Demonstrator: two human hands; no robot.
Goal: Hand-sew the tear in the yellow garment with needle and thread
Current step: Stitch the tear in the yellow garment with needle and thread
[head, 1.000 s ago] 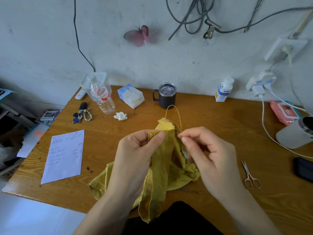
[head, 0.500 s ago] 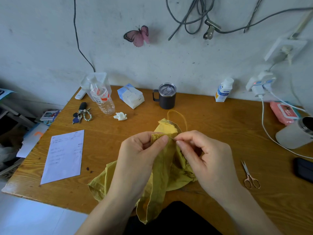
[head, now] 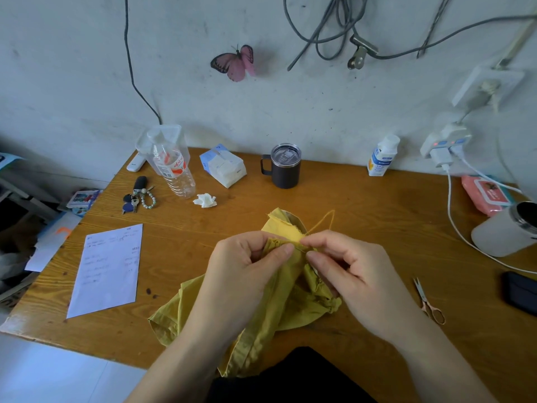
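Table (head: 363, 205) of wood against scuffed wall (head: 290, 112); left hand (head: 244, 274) pinches yellow garment (head: 287, 292), right hand (head: 357, 274) pinches needle (head: 300, 249).

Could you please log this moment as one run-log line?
stage: stitching | left hand: pinches yellow garment | right hand: pinches needle at fold | thread: looped above | scissors: on table
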